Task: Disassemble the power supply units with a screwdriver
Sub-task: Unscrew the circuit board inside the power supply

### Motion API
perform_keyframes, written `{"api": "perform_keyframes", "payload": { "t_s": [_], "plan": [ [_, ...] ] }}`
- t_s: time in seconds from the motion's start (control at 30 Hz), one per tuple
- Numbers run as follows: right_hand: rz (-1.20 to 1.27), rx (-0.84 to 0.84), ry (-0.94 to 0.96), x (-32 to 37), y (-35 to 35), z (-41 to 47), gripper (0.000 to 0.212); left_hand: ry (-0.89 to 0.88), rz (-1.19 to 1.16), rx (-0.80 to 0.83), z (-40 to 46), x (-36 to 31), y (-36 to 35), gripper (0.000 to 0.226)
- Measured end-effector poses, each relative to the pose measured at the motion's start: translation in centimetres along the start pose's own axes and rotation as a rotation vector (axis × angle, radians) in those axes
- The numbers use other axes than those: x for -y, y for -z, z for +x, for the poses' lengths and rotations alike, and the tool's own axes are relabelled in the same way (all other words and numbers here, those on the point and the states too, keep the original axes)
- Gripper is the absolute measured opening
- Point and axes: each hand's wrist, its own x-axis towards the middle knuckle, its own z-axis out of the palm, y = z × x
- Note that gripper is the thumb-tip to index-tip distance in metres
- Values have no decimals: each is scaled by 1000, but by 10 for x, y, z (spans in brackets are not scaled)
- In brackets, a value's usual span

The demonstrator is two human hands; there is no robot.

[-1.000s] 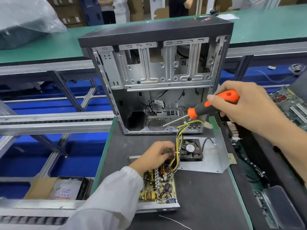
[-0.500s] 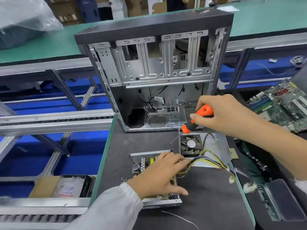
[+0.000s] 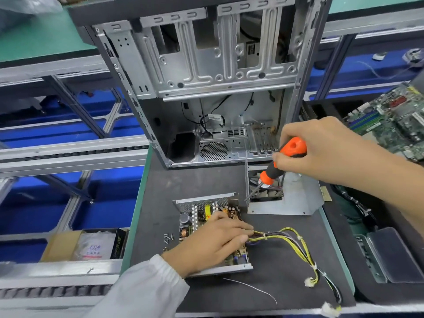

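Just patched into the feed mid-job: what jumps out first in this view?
The orange-handled screwdriver gripped in the right hand, its tip angled down over the detached fan at centre right. Below it, the left hand rests on the opened power supply unit, with yellow wires trailing right across the dark mat. Behind stands the gutted computer case.

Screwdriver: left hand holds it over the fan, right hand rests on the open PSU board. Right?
Hands swapped. In the head view the right hand holds the screwdriver over the fan, and the left hand rests on the open PSU board.
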Motion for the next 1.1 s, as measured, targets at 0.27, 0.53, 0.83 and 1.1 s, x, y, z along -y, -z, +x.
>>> {"api": "perform_keyframes", "payload": {
  "t_s": [0.27,0.53,0.83,1.1],
  "plan": [
    [-47,125,67,12,-28,-5,28,53,239,-12,3,5,-6,56],
    [-74,132,92,8,-46,-5,32,86,223,-92,4,7,-8,54],
    [-36,146,75,3,-47,2,29,108,119,-158,6,7,-5,44],
    [-111,164,116,10,-47,11,30,97,137,-125,6,5,-1,38]
  ]
}}
